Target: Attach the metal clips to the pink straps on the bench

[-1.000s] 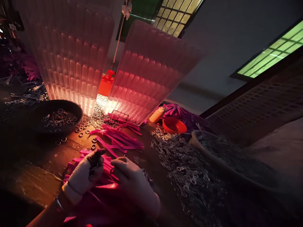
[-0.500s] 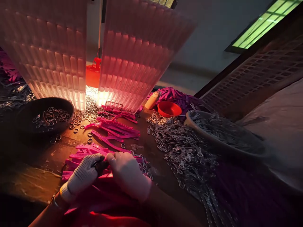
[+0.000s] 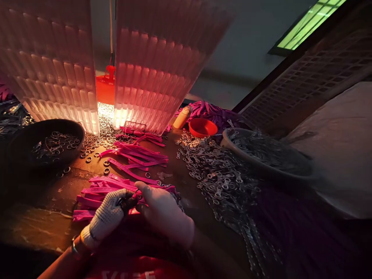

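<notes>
meeting at the near edge of the table (image 3: 43, 228), gloved left hand (image 3: 106, 217) and right hand (image 3: 165, 215) pinch a small dark part (image 3: 129, 201) over pink straps (image 3: 95, 192); metal clips (image 3: 221, 178) lie right.

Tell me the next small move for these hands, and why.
Probably ease the left hand and right hand slightly apart to free one pink strap from the pile. Both hands meet over a small dark piece there; what it is, and either grip, is too dim to judge.

Your gloved left hand (image 3: 109, 215) and right hand (image 3: 165, 217) meet over pink straps (image 3: 99, 192) on the table (image 3: 37, 228).
</notes>
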The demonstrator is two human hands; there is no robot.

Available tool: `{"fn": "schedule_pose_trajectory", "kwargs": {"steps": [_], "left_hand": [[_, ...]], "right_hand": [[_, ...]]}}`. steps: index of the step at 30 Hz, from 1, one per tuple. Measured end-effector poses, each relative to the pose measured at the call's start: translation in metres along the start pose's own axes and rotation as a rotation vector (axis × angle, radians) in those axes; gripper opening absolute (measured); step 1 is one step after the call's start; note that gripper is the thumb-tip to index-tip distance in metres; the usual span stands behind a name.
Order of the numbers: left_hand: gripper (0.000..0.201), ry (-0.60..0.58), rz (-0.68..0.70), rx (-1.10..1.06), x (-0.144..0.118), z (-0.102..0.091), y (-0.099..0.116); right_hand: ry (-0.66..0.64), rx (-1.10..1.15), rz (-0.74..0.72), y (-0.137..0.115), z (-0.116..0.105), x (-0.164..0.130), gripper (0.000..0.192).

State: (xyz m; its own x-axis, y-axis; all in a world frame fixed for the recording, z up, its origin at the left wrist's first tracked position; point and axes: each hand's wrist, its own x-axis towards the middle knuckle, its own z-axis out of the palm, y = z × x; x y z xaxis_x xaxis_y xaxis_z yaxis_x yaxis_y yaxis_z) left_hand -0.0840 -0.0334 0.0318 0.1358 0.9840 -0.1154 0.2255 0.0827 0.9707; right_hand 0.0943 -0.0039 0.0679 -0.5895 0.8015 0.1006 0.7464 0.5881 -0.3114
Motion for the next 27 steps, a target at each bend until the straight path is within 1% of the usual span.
{"fn": "schedule_pose_trajectory", "kwargs": {"steps": [2,3,4,6,8,11,15,17,20,22,24,26,27], "left_hand": [[0.026,0.033,0.041,0.041,-0.002,0.003,0.001],[0.025,0.048,0.057,0.058,-0.004,0.005,0.001],[0.024,0.065,0.072,0.072,-0.006,0.006,0.000],[0.021,0.092,0.108,0.094,-0.011,0.006,0.000],[0.016,0.105,0.152,0.119,-0.016,0.006,0.001],[0.018,0.113,0.188,0.162,-0.019,0.004,0.004],[0.018,0.122,0.176,0.230,-0.019,0.007,0.002],[0.021,0.143,0.175,0.290,-0.020,0.010,-0.004],[0.030,0.163,0.181,0.387,-0.022,0.014,-0.012],[0.035,0.141,0.197,0.437,-0.023,0.016,-0.012],[0.036,0.109,0.217,0.478,-0.019,0.015,-0.006],[0.039,0.077,0.254,0.524,-0.012,0.010,0.009],[0.041,0.044,0.283,0.545,-0.008,0.004,0.019]], "right_hand": [[-0.035,-0.061,0.052,0.001,0.004,-0.001,0.035],[-0.033,-0.083,0.057,0.002,0.007,-0.002,0.026],[-0.018,-0.093,0.039,0.003,0.012,-0.003,0.020],[0.048,-0.090,-0.038,0.006,0.023,-0.008,0.014],[0.133,-0.060,-0.113,0.008,0.030,-0.014,0.012],[0.240,-0.009,-0.131,0.009,0.030,-0.019,0.012],[0.297,-0.071,-0.134,0.008,0.020,-0.020,0.029],[0.323,-0.135,-0.157,0.008,0.020,-0.021,0.025],[0.362,-0.220,-0.221,0.012,0.028,-0.025,0.013],[0.388,-0.256,-0.275,0.015,0.033,-0.027,0.008],[0.403,-0.282,-0.310,0.018,0.034,-0.026,0.008],[0.414,-0.296,-0.318,0.020,0.029,-0.022,0.011],[0.420,-0.297,-0.314,0.021,0.026,-0.020,0.012]]}}
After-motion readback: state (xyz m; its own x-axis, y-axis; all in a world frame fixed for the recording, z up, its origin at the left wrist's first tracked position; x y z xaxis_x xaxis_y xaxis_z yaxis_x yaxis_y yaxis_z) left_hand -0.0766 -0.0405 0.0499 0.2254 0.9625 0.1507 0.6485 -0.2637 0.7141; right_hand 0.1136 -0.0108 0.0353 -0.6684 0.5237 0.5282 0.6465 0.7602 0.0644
